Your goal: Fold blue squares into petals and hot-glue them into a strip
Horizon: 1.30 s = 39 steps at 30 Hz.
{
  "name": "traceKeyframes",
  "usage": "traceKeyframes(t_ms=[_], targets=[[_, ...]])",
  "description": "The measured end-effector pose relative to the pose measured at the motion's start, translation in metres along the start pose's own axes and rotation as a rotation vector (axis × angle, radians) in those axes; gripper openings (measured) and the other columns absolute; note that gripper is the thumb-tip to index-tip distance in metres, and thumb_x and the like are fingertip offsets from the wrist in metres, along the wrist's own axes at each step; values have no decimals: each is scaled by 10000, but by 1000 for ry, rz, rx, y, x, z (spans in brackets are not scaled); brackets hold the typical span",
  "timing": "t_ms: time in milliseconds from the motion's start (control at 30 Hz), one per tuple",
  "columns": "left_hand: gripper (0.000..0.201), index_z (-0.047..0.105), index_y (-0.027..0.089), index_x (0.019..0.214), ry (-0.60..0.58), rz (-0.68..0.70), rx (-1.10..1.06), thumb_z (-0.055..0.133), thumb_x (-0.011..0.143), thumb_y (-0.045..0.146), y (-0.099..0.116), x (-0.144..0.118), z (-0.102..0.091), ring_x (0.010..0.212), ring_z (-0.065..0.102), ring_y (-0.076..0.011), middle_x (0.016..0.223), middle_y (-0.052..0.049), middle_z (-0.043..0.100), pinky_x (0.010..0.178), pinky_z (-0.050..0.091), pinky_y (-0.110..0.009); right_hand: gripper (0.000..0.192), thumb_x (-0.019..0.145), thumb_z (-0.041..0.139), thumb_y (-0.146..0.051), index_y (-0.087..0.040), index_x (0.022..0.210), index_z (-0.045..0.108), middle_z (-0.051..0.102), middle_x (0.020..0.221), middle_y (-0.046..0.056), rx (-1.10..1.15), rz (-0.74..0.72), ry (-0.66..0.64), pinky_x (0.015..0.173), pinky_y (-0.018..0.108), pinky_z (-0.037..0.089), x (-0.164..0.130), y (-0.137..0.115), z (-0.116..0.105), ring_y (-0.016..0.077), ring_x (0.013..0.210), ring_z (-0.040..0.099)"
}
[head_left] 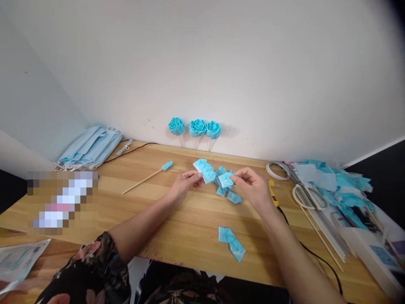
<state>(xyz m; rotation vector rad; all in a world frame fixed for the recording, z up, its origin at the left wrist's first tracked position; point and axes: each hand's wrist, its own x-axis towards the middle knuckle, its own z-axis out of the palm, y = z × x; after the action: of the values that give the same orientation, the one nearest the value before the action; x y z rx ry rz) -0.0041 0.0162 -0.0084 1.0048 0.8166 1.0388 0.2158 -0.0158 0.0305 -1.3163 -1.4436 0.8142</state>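
Far left: a stack of pale blue face masks [90,147] is lying against the wall at the back of the wooden table [177,219], white ear loops trailing from it.
Skewer: a thin wooden skewer [144,179] with a small blue fabric tip is lying flat, well left of the hands.
Left hand: the left hand [185,185] is hovering just above the tabletop, thumb and fingertips pinching the near edge of a folded strip [205,169].
Folded strip: light blue mask fabric, creased into a row of small pointed folds, is angling up and away from the left fingers.
Back wall: three finished blue fabric roses [196,128] on sticks are leaning against the white wall.
Pile: loose folded pieces [228,195] are lying on the table between and just below the two hands.
Right hand: the right hand [253,185] is closing thumb and forefinger on a small folded blue piece [225,180], the other fingers curling loosely.
Near edge: a folded pair of blue pieces [231,242] is resting apart from the pile.
Far right: white-handled scissors [308,197], a tape roll [278,169] and blue scraps [344,190] are crowding the table end.
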Motion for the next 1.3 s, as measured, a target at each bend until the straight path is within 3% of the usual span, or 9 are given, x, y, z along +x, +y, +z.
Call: traceKeyframes(t_ms=[167, 267, 633, 1300], targets=[[334, 666, 135, 677, -6, 4, 1, 714, 696, 464, -2, 2, -1, 609, 540, -115, 655, -30, 631, 625, 406, -252, 446, 737, 694, -397, -228, 1126, 554, 600, 662, -43, 259, 105, -111, 568, 251, 473, -3, 18, 18, 121, 594, 571], [340, 668, 125, 677, -11, -12, 7, 716, 697, 461, -2, 1, 1, 599, 535, -108, 642, -31, 623, 621, 405, -246, 515, 745, 695, -369, -230, 1208, 519, 592, 655, -54, 282, 122, -168, 569, 251, 456, -9, 23, 23, 113, 581, 552], [354, 676, 122, 735, -46, -65, -48, 736, 685, 467, -6, -1, 4, 628, 565, -121, 691, -39, 638, 680, 443, -277, 617, 752, 700, -351, -251, 1314, 466, 618, 686, -59, 305, 98, -170, 625, 257, 451, -11, 29, 28, 116, 632, 567], [338, 639, 113, 744, -91, -37, -33, 692, 738, 447, -6, -3, 6, 631, 580, -130, 672, -41, 633, 664, 438, -275, 596, 763, 692, -357, -233, 1311, 489, 638, 692, -42, 283, 98, -157, 649, 275, 468, -8, 31, 32, 137, 662, 596]])
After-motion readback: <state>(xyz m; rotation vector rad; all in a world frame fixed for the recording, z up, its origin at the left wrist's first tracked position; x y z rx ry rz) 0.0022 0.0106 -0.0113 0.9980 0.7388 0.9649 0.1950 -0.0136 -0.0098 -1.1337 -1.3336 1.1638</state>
